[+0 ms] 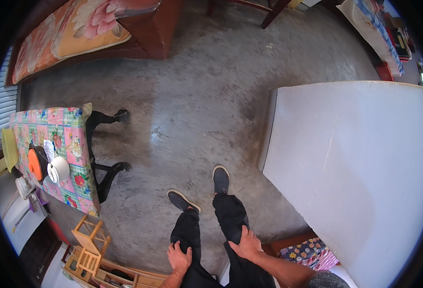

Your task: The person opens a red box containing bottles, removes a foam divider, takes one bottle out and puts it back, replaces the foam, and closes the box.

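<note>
My left hand (179, 257) rests on the left leg of my black trousers (189, 230), near the knee. It holds nothing, and its fingers are spread over the cloth. On the other leg lies my right hand (248, 244), also near the knee, with the thumb apart from the fingers and nothing in it. Both legs are bent. Below them, my dark slip-on shoes with pale soles, the left shoe (182, 201) and the right shoe (221, 179), stand on the grey concrete floor (197, 108).
Left, a table with a patterned cloth (76, 144) carries a white lidded pot (58, 169) and an orange-lidded pot (35, 163). Nearby stand a small wooden chair (89, 241) and a cabinet (107, 275). A white wall (341, 151) stands right; a floral-cushioned sofa (96, 28) is far left.
</note>
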{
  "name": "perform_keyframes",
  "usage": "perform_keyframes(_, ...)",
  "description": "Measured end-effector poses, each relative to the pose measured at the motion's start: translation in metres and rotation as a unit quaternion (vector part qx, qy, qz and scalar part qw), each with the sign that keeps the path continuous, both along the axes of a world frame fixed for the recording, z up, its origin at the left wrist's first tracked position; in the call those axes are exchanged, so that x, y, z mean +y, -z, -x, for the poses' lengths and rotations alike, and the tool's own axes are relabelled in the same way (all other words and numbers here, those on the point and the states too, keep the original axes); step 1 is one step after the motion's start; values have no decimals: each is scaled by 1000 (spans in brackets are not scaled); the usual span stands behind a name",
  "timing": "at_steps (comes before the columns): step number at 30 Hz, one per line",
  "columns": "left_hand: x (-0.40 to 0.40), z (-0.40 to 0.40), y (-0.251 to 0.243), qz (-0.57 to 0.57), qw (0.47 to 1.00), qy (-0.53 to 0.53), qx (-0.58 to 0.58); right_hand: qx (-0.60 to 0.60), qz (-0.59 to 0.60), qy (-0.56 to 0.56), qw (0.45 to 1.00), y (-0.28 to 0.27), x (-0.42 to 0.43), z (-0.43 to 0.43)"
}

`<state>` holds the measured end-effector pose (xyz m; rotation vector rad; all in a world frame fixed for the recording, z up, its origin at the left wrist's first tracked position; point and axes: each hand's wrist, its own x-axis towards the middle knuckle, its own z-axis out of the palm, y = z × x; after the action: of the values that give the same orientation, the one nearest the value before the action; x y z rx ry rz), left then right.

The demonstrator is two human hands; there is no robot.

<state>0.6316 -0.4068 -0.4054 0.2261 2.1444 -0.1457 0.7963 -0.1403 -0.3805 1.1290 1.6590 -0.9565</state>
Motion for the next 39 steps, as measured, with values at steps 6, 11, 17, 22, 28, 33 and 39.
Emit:
perform_keyframes(6, 0, 1, -1, -1, 1000, -4, -3, -3, 3, 1, 1000, -1, -1, 2)
perform_keyframes(11, -3, 2, 2, -18, 1000, 11, 10, 2, -8, -13, 1000, -1, -5, 1)
perform_keyframes(17, -7, 0, 5, -40, 999, 12, 21, 3, -18, -15, 1000, 0, -9, 2)
perform_keyframes(22, -8, -4, 7, -41, 999, 13, 25, -6, -16, -26, 1000, 1, -10, 2)
perform_keyframes(28, -16, -13, 7, -59, 998, 0, 34, 3, -17, -37, 999, 1, -10, 1)
perform_keyframes(33, -15, -20, 7, -86, 995, -14, 42, 18, -22, -59, 998, 3, -6, 1)
perform_keyframes(39, -12, -38, 11, -113, 991, -53, 41, 24, -36, -88, 995, 2, -2, 3)
